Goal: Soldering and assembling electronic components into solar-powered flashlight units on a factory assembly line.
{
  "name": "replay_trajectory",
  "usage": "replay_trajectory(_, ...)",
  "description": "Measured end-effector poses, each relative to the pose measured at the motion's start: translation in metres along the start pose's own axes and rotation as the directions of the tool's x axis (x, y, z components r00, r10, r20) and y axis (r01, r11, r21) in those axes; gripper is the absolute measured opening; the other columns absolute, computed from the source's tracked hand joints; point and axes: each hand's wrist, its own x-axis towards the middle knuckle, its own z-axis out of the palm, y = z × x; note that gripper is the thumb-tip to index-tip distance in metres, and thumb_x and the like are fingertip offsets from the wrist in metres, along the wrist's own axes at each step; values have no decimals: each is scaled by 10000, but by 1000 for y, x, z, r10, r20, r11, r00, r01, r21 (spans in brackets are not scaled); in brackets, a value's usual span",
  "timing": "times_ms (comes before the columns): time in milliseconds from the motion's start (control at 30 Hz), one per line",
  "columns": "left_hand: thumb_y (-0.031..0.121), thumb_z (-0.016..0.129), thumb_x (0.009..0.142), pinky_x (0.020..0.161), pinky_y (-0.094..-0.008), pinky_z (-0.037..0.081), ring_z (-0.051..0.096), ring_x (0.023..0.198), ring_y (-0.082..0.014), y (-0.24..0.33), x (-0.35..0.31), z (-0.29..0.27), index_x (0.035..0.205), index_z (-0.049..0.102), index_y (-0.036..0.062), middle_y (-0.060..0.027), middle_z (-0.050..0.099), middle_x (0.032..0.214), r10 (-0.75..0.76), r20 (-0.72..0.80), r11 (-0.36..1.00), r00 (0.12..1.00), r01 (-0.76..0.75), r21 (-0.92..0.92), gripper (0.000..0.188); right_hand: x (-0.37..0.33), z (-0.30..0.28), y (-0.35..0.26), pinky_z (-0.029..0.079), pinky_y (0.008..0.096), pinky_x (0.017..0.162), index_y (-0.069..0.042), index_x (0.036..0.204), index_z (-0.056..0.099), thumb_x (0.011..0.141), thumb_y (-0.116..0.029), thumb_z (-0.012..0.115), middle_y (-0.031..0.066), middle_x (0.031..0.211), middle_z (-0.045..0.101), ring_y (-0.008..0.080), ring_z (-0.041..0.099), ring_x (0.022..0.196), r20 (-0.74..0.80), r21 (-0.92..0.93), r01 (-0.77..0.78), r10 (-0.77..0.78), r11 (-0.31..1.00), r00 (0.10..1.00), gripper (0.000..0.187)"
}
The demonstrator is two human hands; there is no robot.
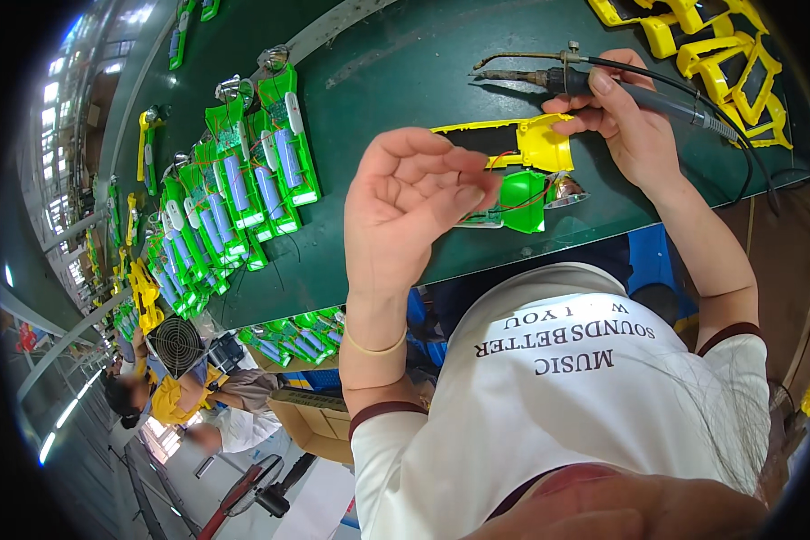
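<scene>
My right hand (pixel 634 126) grips a black-handled soldering iron (pixel 594 88), its tip pointing left, with a thin metal tube clamped alongside. Fingertips of that hand also touch the end of a yellow plastic casing (pixel 544 144) on the bench. My left hand (pixel 423 193) is over the casing's left part, its fingers curled in and slightly blurred. Whatever lies between those fingertips is hidden, though a red wire shows beside them. Below the yellow casing lies a green lamp housing (pixel 522 202) with a shiny reflector (pixel 566 191) at its right end, partly covered by my left hand.
Several green housings (pixel 234 184) with blue cells stand in rows left on the dark green bench (pixel 378 63). Yellow frames (pixel 738 72) pile up at the far right. A cable (pixel 756 166) trails off rightward. Lower left are a cardboard box (pixel 310 423), a fan (pixel 175 346) and other people.
</scene>
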Motion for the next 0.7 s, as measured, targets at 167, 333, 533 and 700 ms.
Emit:
replay_trajectory(167, -36, 579, 784, 617, -253, 508, 598, 712, -146, -5, -12, -25, 906, 542, -18, -105, 620, 858, 29, -154, 1000, 988, -27, 16, 129, -2, -6, 1, 422, 186, 572, -52, 966, 428, 861, -198, 534, 74, 768, 581, 93, 549, 665, -99, -214, 167, -191, 962, 977, 208)
replay_trajectory(333, 27, 644, 683, 580, -309, 449, 551, 675, -222, -5, 5, -46, 766, 629, 37, -94, 567, 726, 446, 184, 288, 876, -335, 897, 85, -14, 21, -15, 393, 182, 503, -56, 906, 426, 817, -146, 593, 34, 684, 526, 58, 482, 566, -5, -167, 113, -115, 980, 993, 210)
replay_trajectory(533, 14, 625, 679, 613, -330, 466, 545, 696, -251, 6, 22, -55, 752, 616, 20, -108, 487, 824, 201, 260, 210, 944, -301, 930, 74, -10, 46, 3, 360, 181, 503, -51, 865, 416, 786, -123, 628, 1, 703, 492, 32, 452, 592, 33, -246, 15, -7, 969, 999, 237)
replay_trajectory(700, 8, 616, 674, 636, -344, 471, 542, 702, -270, 7, 27, -56, 752, 607, -2, -123, 469, 860, 178, 343, 219, 922, -377, 900, 79, -10, 50, 7, 298, 193, 486, -56, 845, 407, 783, -109, 621, -22, 650, 457, 22, 398, 581, 73, -306, -7, 31, 952, 997, 230)
